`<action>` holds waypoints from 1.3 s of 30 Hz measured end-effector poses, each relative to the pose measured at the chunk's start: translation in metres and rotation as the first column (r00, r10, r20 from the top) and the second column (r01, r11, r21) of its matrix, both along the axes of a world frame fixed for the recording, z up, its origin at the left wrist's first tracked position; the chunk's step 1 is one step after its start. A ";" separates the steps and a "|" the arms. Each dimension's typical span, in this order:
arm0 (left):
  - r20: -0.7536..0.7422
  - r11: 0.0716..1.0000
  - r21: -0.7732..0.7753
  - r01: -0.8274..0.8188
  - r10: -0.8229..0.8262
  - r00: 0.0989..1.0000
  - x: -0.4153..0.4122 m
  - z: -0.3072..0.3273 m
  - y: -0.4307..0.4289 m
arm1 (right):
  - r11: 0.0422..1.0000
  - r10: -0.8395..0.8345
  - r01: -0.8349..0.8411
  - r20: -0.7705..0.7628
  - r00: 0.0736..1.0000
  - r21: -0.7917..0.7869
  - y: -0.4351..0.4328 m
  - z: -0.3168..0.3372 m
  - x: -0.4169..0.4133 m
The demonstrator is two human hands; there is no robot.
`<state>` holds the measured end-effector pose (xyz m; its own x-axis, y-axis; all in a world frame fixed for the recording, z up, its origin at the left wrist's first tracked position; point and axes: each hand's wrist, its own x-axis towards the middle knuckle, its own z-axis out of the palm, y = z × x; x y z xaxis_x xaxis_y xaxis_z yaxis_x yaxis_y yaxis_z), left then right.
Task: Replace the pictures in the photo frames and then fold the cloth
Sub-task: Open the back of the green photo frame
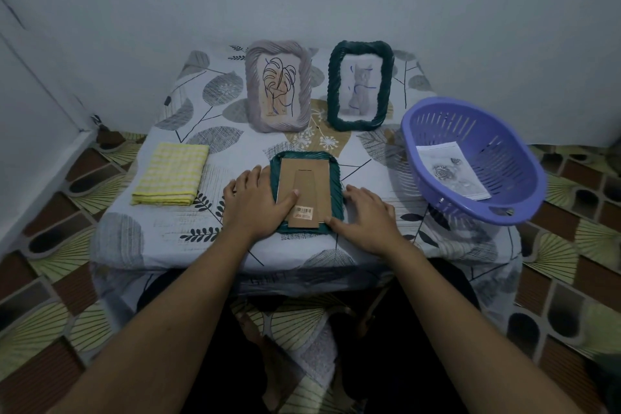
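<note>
Head view, the only one. The green frame lies face down at the front centre of the table. Its cardboard back faces up, w/ a barcode sticker at the near end. Long axis runs straight away from the person, so the short edges are near and far. It sits btw the two hands.

The left hand lies over the frame's left rim, fingers straight, thumb pressing on the cardboard; it grips nothing. The right hand is flat and spread at the near right corner. Its thumb tip touches the rim and the other fingers rest on the tablecloth; it holds nothing either.

Step in hand is prob. freeing the back. The left hand, w/ its thumb on the cardboard, is better placed to pin or lift it.

A loose picture lies in the purple basket, well to the right, so the right hand is the nearer one to fetch it.

The yellow cloth lies folded at the far left, on the left hand's side.

At the back stand a grey frame and a dark frame, both upright w/ pictures in.
</note>
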<state>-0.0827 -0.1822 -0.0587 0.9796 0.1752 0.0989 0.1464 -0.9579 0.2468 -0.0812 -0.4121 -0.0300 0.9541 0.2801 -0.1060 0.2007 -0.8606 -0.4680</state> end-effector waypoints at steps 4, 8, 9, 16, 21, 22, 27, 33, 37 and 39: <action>-0.012 1.000 -0.008 -0.002 0.002 1.000 0.001 0.000 0.000 | 1.000 -0.001 0.002 0.012 1.000 -0.014 0.003 0.001 -0.002; -0.008 1.000 -0.008 0.004 -0.004 1.000 0.000 -0.001 0.000 | 1.000 -0.018 0.019 0.046 0.999 -0.009 0.005 0.001 -0.005; -0.005 1.000 -0.011 0.003 -0.003 1.000 0.000 -0.001 0.001 | 1.000 -0.023 0.023 0.050 0.999 -0.005 0.006 0.001 -0.005; 0.005 1.000 -0.026 0.004 -0.004 1.000 0.001 -0.002 0.002 | 0.999 -0.051 0.051 -0.031 0.998 0.009 0.014 0.002 -0.006; 0.002 0.999 -0.039 0.005 -0.005 1.000 0.001 -0.001 0.002 | 0.998 -0.059 0.060 -0.095 0.994 0.010 0.017 0.004 -0.003; 0.003 0.999 -0.041 0.006 -0.006 1.000 0.001 -0.001 0.002 | 0.997 -0.068 0.070 -0.103 0.992 0.016 0.018 0.006 -0.003; 0.014 0.998 -0.064 -0.003 0.004 1.000 0.000 -0.001 0.002 | 0.995 -0.094 0.098 -0.113 0.989 0.031 0.022 0.011 -0.005; 0.084 0.991 -0.132 -0.031 0.042 0.996 -0.004 0.004 0.001 | 0.976 -0.156 0.164 -0.062 0.986 0.145 0.022 0.014 -0.003; 0.109 0.986 -0.163 -0.045 0.063 0.992 -0.009 0.007 -0.002 | 0.979 -0.135 0.148 -0.097 0.986 0.138 0.023 0.013 0.000; 0.133 0.979 -0.197 -0.043 0.070 0.989 -0.011 0.009 -0.003 | 0.977 -0.139 0.155 -0.110 0.984 0.147 0.024 0.013 0.000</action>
<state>-0.0934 -0.1854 -0.0497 0.9468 0.2588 0.1914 0.1502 -0.8812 0.4482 -0.0808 -0.3886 -0.0169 0.9730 0.1577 -0.1682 0.0232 -0.7928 -0.6091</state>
